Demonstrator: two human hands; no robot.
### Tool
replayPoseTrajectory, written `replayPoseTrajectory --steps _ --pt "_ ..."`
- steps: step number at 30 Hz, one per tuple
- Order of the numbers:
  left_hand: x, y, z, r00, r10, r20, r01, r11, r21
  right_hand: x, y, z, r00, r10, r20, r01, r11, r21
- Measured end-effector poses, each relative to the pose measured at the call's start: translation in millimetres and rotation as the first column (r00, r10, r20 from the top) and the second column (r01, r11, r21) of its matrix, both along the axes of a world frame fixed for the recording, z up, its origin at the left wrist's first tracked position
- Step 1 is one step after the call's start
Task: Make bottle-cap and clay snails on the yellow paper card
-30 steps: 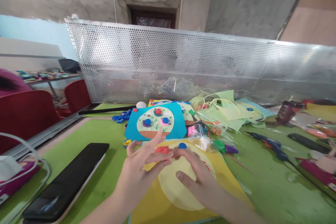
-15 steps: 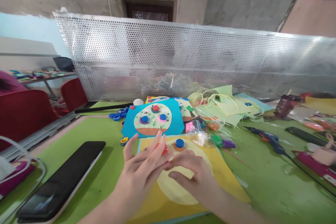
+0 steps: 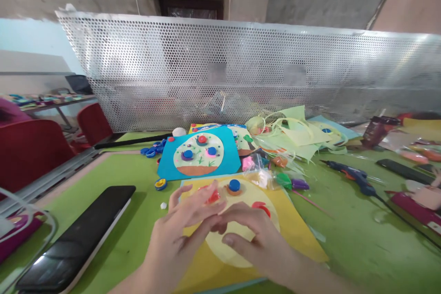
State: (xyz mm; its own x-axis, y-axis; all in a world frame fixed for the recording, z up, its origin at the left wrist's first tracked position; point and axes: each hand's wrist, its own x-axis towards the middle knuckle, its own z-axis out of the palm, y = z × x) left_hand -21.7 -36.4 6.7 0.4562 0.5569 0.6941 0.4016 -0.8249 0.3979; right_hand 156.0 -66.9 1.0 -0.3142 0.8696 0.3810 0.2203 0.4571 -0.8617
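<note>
My left hand (image 3: 184,232) and my right hand (image 3: 260,239) meet at the fingertips over a yellow sheet (image 3: 299,234) with a pale round panel (image 3: 229,250). The left thumb and forefinger are pinched, its other fingers stretched out. My right fingers curl against the left fingertips, thumb lower and apart. Anything between them is too small or hidden to make out. A blue cap (image 3: 234,185) on an orange-brown base sits on the panel. A red piece (image 3: 262,207) shows behind my right hand, and another red item (image 3: 212,195) is partly covered by my left fingers.
Behind lies a blue card (image 3: 163,161) with a decorated oval. A black phone (image 3: 79,234) is at left, a small white lump (image 3: 163,205) nearer. Clay packets (image 3: 263,178), a glue gun (image 3: 354,177) and paper scraps (image 3: 303,135) lie rightward. A perforated metal screen (image 3: 241,64) stands behind.
Both hands stay joined at the fingertips; the left fingers have lowered and flattened slightly. The small white lump and more of the red piece behind my right hand now show. The view has tilted slightly downward.
</note>
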Motion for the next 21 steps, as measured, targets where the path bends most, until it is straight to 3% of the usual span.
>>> replayPoseTrajectory --steps 3,6,11,14,18,21 --pt "0.1 -0.3 -0.6 1.0 -0.018 0.0 0.018 0.999 -0.043 -0.7 2.8 -3.9 0.958 0.076 -0.275 -0.12 0.982 -0.144" --pt "1.2 0.2 -5.7 0.998 -0.042 -0.054 0.038 0.997 -0.059 -3.3 4.3 -6.7 0.89 0.13 -0.436 -0.26 0.932 -0.253" --pt "-0.7 1.6 -7.2 0.991 0.06 -0.118 -0.053 0.997 0.061 -5.9 6.0 -7.7 0.851 0.054 -0.523 -0.276 0.892 -0.357" --pt "-2.8 1.8 -6.1 0.982 0.073 -0.173 -0.051 0.99 0.129 -5.6 7.1 -8.3 0.832 -0.014 -0.554 -0.273 0.86 -0.431" --pt "-3.4 -1.0 -6.0 0.99 0.061 -0.123 -0.052 0.996 0.075 -4.4 5.7 -5.4 0.837 -0.061 -0.543 -0.246 0.846 -0.474" --pt "-6.3 -3.0 -2.8 0.998 -0.012 -0.054 0.013 1.0 0.016 -2.0 5.7 -0.9 0.847 -0.092 -0.523 -0.209 0.847 -0.488"
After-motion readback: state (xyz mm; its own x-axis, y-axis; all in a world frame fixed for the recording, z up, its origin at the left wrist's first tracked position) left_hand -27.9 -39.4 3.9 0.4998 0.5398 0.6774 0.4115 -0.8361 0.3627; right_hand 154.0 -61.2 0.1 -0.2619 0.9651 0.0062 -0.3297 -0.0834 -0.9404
